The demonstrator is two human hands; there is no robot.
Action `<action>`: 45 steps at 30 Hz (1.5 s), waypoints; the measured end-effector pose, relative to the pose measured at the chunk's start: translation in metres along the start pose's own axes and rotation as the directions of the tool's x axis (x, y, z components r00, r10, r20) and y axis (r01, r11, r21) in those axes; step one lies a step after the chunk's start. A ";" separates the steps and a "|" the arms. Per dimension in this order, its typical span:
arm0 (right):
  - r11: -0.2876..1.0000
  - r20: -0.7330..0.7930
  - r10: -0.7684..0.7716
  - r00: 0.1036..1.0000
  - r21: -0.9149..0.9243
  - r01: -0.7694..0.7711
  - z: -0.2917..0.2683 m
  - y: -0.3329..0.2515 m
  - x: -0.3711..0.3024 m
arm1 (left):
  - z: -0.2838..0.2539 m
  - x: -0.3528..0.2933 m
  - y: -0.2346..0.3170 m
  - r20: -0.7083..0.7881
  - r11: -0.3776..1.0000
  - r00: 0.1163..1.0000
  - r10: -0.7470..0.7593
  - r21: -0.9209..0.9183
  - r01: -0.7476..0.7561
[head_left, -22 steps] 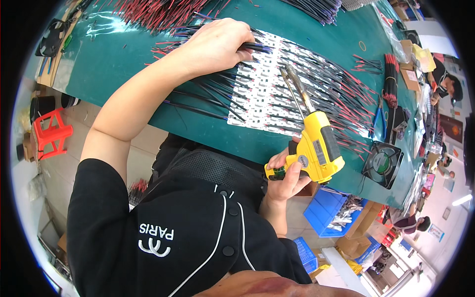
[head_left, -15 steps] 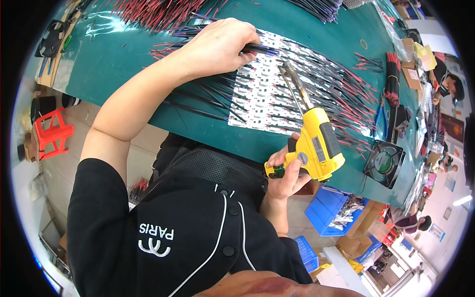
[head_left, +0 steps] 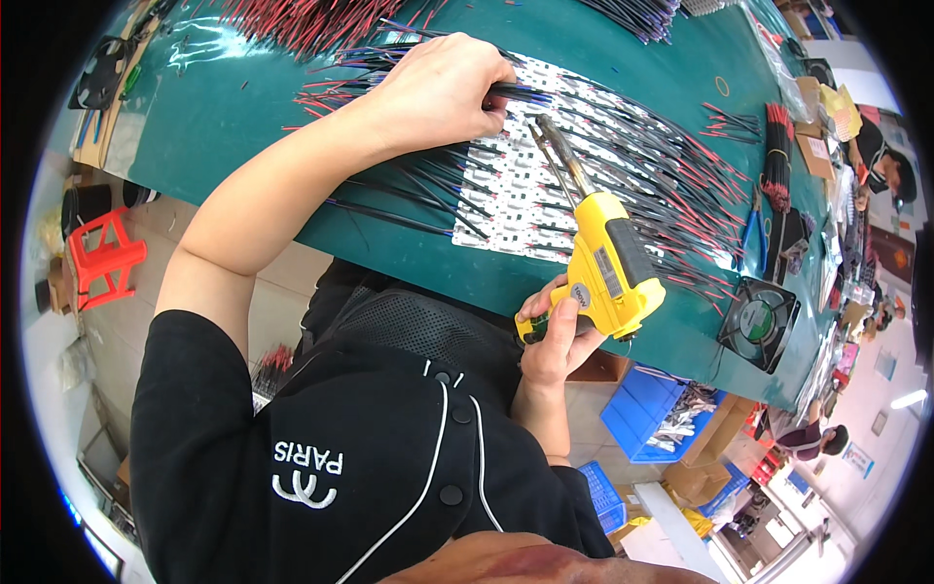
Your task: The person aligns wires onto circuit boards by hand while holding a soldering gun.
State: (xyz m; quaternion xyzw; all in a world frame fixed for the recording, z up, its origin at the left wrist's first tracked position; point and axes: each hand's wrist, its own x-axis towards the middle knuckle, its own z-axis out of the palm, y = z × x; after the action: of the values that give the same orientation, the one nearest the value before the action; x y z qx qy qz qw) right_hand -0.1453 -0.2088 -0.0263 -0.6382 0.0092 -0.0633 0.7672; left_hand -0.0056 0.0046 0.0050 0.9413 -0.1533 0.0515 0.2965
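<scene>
A yellow soldering gun [head_left: 605,265] with a black grip panel is in my right hand [head_left: 553,348], its fingers wrapped round the handle. Its long metal tip points up and away, over a white panel of small circuit boards [head_left: 501,180] on the table. My left hand [head_left: 443,92] is closed on a few dark wires [head_left: 525,93] at the panel's far part. The gun's tip is just below and right of these wires; whether it touches the panel I cannot tell. Rows of black and red wires [head_left: 671,185] fan out from the panel on both sides.
On the green table [head_left: 243,136] lie a big heap of red and black wires [head_left: 302,24], a tied wire bundle [head_left: 775,161], blue-handled pliers [head_left: 751,234] and a black fan [head_left: 759,323]. A blue bin [head_left: 637,414] stands below the table edge. Other people are at the right.
The soldering gun and my right hand have shifted slightly left and away from me, its tip nearer the wires in my left hand. My left hand has barely moved.
</scene>
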 end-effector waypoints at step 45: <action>0.991 -0.015 -0.007 1.000 0.132 0.009 -0.013 -0.008 -0.002 | -0.041 -0.003 0.008 -0.134 0.975 0.990 -0.031 -0.223 0.000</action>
State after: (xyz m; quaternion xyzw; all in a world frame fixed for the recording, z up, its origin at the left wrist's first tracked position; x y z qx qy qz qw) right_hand -0.1494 -0.2225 -0.0209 -0.5854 0.0080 -0.0714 0.8076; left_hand -0.0115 0.0229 0.0427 0.8976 -0.1300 0.0962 0.4100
